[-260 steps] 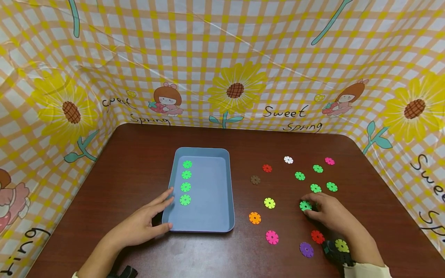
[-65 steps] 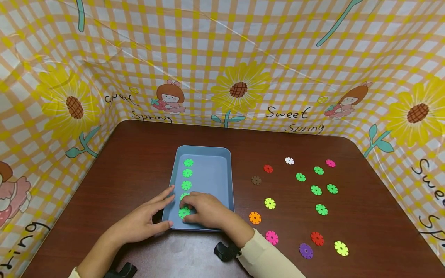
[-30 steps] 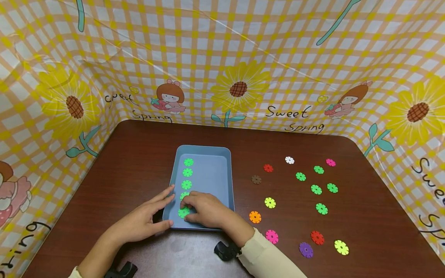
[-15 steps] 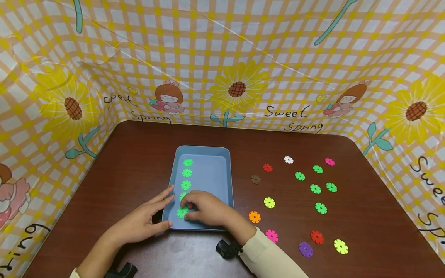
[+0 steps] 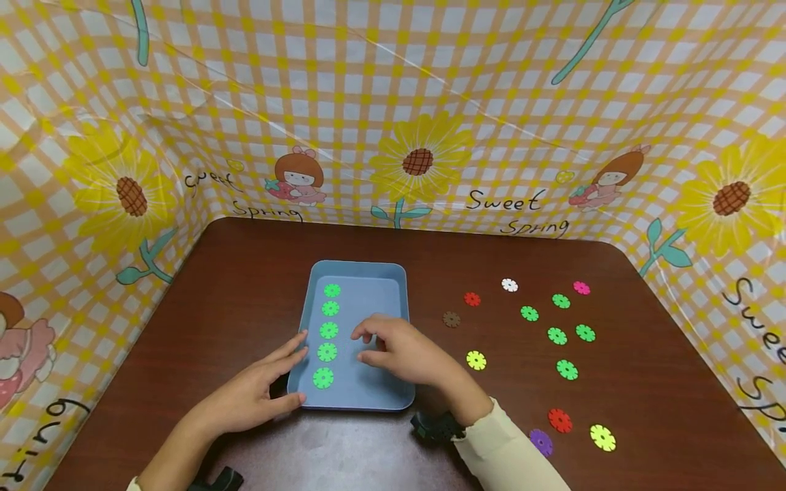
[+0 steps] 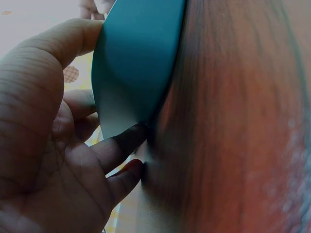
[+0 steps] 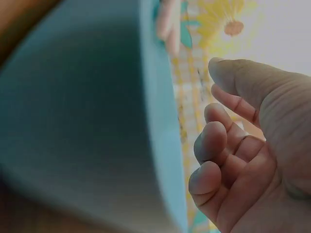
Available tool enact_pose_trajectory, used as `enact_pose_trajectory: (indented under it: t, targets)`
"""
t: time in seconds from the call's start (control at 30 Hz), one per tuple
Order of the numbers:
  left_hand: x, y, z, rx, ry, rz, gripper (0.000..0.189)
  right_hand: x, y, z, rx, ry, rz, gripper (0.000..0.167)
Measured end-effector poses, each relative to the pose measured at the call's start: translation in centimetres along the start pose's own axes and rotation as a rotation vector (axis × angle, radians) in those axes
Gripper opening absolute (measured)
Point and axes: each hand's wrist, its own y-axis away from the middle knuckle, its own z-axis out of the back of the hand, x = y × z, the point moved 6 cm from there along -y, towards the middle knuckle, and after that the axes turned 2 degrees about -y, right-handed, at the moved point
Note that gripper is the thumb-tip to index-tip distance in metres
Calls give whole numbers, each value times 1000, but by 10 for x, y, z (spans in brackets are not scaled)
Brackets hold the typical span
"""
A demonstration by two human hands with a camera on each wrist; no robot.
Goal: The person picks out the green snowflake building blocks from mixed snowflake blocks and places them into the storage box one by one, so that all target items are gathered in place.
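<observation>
A blue-grey tray (image 5: 381, 389) lies on the table. Several green notched discs form a column along its left side, the nearest green disc (image 5: 323, 378) close to the front. My left hand (image 5: 248, 395) touches the tray's left edge with fingers spread; in the left wrist view its thumb and fingertips meet the tray wall (image 6: 141, 58). Over the tray's right half hovers my right hand (image 5: 405, 351), nothing between its thumb and loosely bent fingers. The right wrist view shows that bare right hand (image 7: 243, 150) beside the blurred tray wall (image 7: 165, 145).
Right of the tray lie more green discs (image 5: 557, 335), plus red (image 5: 559, 420), yellow (image 5: 476, 360), brown (image 5: 451, 319), white (image 5: 510, 285), pink (image 5: 581, 288) and purple discs (image 5: 541, 442). A checked cloth (image 5: 344, 82) hangs around the table's back and sides.
Earlier, my right hand took a green disc from the right and set it at the column's front end. It has now let go and moved right and up. The left hand stays put.
</observation>
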Motion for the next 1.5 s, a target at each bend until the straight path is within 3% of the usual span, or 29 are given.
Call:
enact_pose_trajectory:
  t: [0.37, 0.8, 1.0, 1.13, 1.33, 1.5]
  targets:
    - [-1, 1, -1, 6, 2, 6, 75, -48, 51, 73, -104, 48, -110, 26]
    - [0, 0, -2, 3, 13, 5, 77, -117, 148, 150, -262, 130, -337, 29]
    - [0, 0, -2, -4, 3, 1, 77, -139, 193, 160, -286, 134, -450, 34]
    - [1, 0, -2, -5, 1, -1, 76, -152, 215, 159, -252, 123, -524, 39]
    - [1, 0, -3, -3, 0, -5, 76, -168, 236, 152, -152, 131, -577, 43]
    - [0, 0, -2, -10, -9, -6, 75, -174, 244, 148, -147, 138, -577, 42]
